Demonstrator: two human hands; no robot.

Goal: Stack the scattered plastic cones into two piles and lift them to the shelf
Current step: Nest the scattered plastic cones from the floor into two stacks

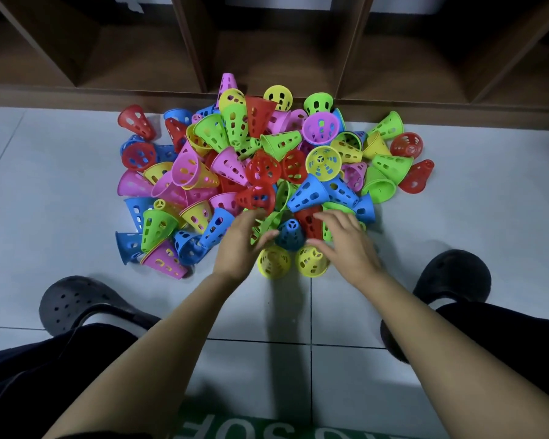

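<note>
A heap of several perforated plastic cones in red, blue, green, yellow and pink lies on the pale tiled floor, against the base of a wooden shelf. My left hand and my right hand reach into the near edge of the heap, fingers spread and relaxed, holding nothing. Between them stands a small dark blue cone, tip up. Two yellow cones lie just below the hands, openings facing me. Both hands are slightly blurred.
The shelf has several open brown compartments behind the heap. My two black clogs stand on the floor left and right of my arms. A green mat with white letters lies at the bottom edge.
</note>
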